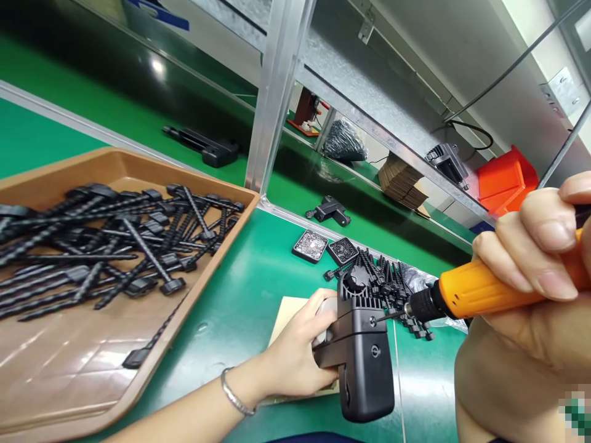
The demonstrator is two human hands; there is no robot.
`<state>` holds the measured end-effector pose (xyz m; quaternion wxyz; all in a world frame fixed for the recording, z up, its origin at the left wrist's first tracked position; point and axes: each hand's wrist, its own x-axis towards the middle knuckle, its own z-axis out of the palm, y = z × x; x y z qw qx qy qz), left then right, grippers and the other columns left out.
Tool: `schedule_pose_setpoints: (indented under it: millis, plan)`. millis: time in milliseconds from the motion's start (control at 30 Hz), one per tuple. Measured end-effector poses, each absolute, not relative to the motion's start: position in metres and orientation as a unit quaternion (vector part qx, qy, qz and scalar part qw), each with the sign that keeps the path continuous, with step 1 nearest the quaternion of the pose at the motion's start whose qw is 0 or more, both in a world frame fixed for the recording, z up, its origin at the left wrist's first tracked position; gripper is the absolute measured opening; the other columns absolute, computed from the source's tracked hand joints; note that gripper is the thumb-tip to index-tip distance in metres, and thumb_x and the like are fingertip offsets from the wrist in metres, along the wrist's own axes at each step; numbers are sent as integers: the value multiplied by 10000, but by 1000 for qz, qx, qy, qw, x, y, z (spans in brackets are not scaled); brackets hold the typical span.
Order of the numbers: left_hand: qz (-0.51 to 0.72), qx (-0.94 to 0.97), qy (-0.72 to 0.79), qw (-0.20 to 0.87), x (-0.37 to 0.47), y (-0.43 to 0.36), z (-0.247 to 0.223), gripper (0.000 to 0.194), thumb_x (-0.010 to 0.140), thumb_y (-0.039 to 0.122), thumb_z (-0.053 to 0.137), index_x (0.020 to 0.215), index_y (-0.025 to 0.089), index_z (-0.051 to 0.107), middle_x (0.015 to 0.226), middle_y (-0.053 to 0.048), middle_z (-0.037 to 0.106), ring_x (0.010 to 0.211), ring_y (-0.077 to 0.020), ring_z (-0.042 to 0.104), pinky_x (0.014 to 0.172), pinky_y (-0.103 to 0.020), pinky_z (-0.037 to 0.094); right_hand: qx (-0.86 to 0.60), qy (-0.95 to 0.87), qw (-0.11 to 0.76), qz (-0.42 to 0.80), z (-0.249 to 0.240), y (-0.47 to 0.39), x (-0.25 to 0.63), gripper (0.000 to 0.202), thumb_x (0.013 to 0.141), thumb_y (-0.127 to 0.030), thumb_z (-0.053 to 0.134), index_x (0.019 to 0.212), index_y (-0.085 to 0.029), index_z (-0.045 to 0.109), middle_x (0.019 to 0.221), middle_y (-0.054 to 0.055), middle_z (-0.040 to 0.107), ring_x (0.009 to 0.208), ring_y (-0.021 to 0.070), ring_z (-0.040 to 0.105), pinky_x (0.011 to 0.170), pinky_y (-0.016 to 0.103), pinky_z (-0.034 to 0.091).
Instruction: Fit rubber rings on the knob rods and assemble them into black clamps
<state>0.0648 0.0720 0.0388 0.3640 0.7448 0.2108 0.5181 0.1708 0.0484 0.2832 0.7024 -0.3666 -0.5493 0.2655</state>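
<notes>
My left hand (300,347), with a silver bracelet at the wrist, is wrapped round a black plastic device (367,363) at lower centre. Two round screw holes show on its near face. From the right, my right hand (530,258) grips an orange electric screwdriver (489,289). Its thin bit points left and meets the upper hole of the device; whether a screw sits there is too small to tell. A beige pad (284,314) lies partly under my left hand.
A brown tray (221,264) of black threaded rods fills the left. Behind the device lie black bolts (392,271) and two small square trays (311,245). A metal post (274,92) rises at centre; a red bin (508,178) sits on the shelf.
</notes>
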Motion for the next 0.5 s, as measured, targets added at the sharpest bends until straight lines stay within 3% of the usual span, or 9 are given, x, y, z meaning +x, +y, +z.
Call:
schedule_pose_setpoints:
  millis: [300,500]
  plan:
    - [516,748,196,369,65,74,38,352,701,55,642,1029,180,621,1041,-85,507,1014,-255,486,837,-374,498,-374,-562,684,275,278,50,171,324,895,-403,679,670,-217,539,508,-100,431,299,20,311,266,246,140]
    - [527,744,189,365,65,74,38,311,693,48,647,972,184,627,1005,-90,537,1002,-265,498,818,-379,509,-340,-652,626,258,267,52,190,242,810,-428,748,758,-256,586,603,-75,454,335,41,286,271,254,143]
